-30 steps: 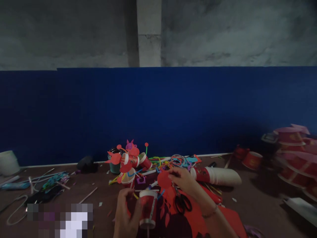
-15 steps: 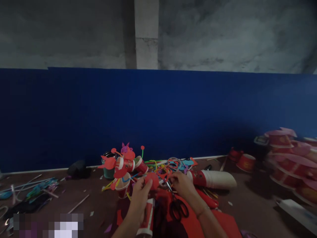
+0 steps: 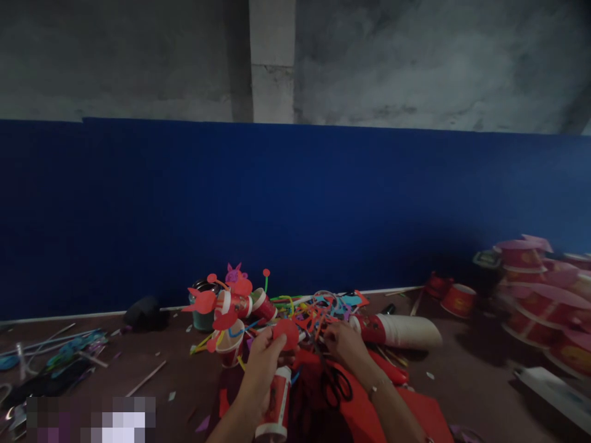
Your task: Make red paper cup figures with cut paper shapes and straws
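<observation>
a blue panel (image 3: 295, 203) spans the background as i look on from afar through the head camera. beneath it lies a brown table (image 3: 466, 381) strewn with scraps. a blurred heap of red cups (image 3: 530, 301) fills the far right; red sheets (image 3: 420, 409) spread at front center, and a nested cup stack (image 3: 410, 331) lies sideways just beyond the right hand (image 3: 345, 343). that hand's fingers curl at the colorful clutter (image 3: 318, 307); i cannot tell whether they grip anything. the left hand (image 3: 261, 363) has a red-and-white cup (image 3: 277, 400) just beside its palm. black-handled scissors (image 3: 340, 386) slant over the sheets. smallest, a red disc (image 3: 289, 334) is above that cup, pinched between left thumb and fingers.
</observation>
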The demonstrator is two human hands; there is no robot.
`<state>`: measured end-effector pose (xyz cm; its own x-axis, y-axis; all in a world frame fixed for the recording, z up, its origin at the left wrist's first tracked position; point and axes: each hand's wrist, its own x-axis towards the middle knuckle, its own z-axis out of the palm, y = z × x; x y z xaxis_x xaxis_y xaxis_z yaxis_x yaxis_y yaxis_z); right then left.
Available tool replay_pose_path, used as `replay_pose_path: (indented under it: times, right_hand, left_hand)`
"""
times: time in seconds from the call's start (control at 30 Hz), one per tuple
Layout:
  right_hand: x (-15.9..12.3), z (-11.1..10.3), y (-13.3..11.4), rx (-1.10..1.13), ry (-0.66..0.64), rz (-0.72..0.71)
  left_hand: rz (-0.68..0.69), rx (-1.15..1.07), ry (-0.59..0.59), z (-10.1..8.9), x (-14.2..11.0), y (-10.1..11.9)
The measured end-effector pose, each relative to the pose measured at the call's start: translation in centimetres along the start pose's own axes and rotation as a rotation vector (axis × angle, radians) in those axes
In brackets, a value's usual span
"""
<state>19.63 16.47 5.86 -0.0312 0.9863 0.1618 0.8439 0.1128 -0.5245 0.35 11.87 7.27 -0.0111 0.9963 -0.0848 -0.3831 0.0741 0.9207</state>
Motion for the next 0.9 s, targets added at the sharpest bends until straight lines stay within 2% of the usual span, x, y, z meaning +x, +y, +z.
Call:
replay_pose_path:
  times: [0.3, 0.47, 0.57, 0.73, 0.9]
  right_hand:
    - [0.2, -1.4, -1.7, 0.488, -0.029, -0.051]
    - [-0.4, -1.8, -3.1, 0.716, -0.101, -0.133]
    - [-0.9, -1.8, -4.0, 0.865, -0.183, -0.169]
    - [-1.7, -2.0, -5.6, 0.980, -0.298, -0.189]
    - [-2.0, -1.3, -6.1, 1.043, -0.304, -0.213]
  left_hand:
    - [0.146, 0.175, -0.032, 0.2, 0.1, -0.1]
    - [0.428, 0.585, -0.030, 0.0, -0.7, 0.8]
    - [0.482, 0.707, -0.078, -0.1, -1.2, 0.9]
    - [0.573, 0.801, -0.154, -0.2, -1.3, 0.3]
    - [0.621, 0.931, -0.191, -0.1, -1.5, 0.0]
